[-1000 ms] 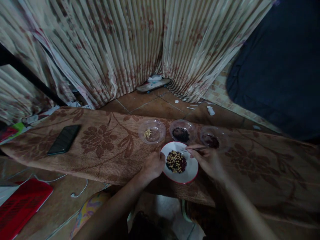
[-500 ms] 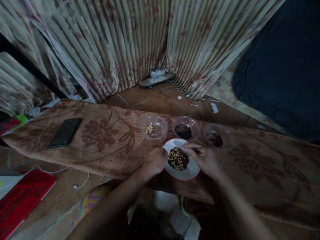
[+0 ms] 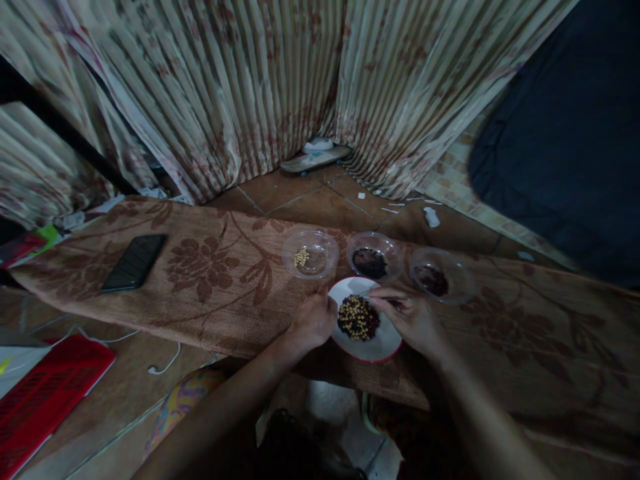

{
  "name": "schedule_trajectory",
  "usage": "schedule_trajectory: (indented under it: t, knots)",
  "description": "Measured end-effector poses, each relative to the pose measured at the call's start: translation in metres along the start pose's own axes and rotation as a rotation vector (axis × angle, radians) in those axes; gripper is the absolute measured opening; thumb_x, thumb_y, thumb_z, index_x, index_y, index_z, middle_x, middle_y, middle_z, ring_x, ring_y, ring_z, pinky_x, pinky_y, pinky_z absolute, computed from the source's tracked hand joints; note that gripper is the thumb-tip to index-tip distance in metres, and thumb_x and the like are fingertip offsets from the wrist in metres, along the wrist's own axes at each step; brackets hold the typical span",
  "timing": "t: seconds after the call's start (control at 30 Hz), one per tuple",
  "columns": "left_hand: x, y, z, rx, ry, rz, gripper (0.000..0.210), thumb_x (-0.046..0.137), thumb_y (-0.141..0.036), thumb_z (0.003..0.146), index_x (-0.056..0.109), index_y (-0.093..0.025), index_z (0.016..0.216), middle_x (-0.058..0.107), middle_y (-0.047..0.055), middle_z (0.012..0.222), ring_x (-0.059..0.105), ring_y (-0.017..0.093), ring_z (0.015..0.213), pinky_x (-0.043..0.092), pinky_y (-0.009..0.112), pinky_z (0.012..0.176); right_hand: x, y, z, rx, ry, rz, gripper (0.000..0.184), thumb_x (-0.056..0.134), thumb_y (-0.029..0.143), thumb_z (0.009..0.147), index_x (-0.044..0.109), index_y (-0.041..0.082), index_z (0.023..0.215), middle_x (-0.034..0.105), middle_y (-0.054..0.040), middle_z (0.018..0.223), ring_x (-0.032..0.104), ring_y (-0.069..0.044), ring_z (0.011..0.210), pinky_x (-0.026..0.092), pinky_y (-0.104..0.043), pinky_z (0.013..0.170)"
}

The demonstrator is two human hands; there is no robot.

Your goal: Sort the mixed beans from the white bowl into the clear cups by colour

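Observation:
A white plate (image 3: 387,337) with a red rim bears a mixed heap of beans (image 3: 357,317), yellow, black and dark red. My left hand (image 3: 315,320) is closed on the plate's left rim. In my right hand (image 3: 407,320) is a thin metal tool that looks like tweezers (image 3: 369,295); its tip is over the far edge of the heap. Beyond the plate stand three clear plastic bowls: the left bowl (image 3: 323,263) with yellow beans, the middle bowl (image 3: 373,240) with black ones, the right bowl (image 3: 457,277) with dark red ones.
A patterned brown cloth (image 3: 240,293) covers the long, narrow table. Toward its left end lies a dark phone (image 3: 134,263). Striped curtains (image 3: 260,87) hang behind, with a slipper (image 3: 316,159) on the tiled floor below. A red object (image 3: 55,393) is at the lower left.
The whole view has shifted slightly, so things appear a little farther right. Both hands keep their places at the plate, and the tool stays over the heap.

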State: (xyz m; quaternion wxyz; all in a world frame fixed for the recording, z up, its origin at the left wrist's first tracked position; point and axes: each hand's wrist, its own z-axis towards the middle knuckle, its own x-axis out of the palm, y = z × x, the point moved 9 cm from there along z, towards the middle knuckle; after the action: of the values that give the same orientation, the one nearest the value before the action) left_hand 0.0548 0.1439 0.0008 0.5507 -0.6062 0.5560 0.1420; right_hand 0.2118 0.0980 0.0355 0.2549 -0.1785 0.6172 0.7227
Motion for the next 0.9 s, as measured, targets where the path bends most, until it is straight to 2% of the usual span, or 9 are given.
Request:
schedule_trajectory:
  t: [0.5,0.7,0.9]
  knots:
    - [0.002,0.001,0.002,0.024,-0.009,0.033,0.036,0.027,-0.021,0.092,0.057,-0.009,0.106,0.066,0.015,0.102,0.063,0.021,0.095,0.045,0.03,0.084,-0.001,0.001,-0.001,0.026,0.005,-0.018,0.022,0.056,0.036,0.084,0.07,0.022,0.092,0.072,-0.0035,0.097,0.066,-0.02,0.09,0.051,-0.03,0.079]
    - [0.001,0.004,0.002,-0.001,-0.033,-0.018,0.035,0.028,-0.024,0.091,0.054,-0.01,0.111,0.067,0.014,0.099,0.063,0.02,0.093,0.046,0.029,0.083,-0.001,0.003,0.0,0.03,0.002,-0.019,0.022,0.057,0.037,0.083,0.071,0.022,0.092,0.072,-0.0035,0.096,0.067,-0.021,0.089,0.052,-0.031,0.077]
    - [0.002,0.004,0.003,0.018,-0.031,-0.038,0.034,0.029,-0.021,0.091,0.054,-0.009,0.11,0.066,0.015,0.102,0.062,0.021,0.095,0.045,0.029,0.086,-0.011,0.001,-0.002,0.058,-0.09,0.103,0.02,0.061,0.037,0.081,0.071,0.022,0.087,0.072,-0.0036,0.09,0.066,-0.02,0.085,0.052,-0.031,0.076]
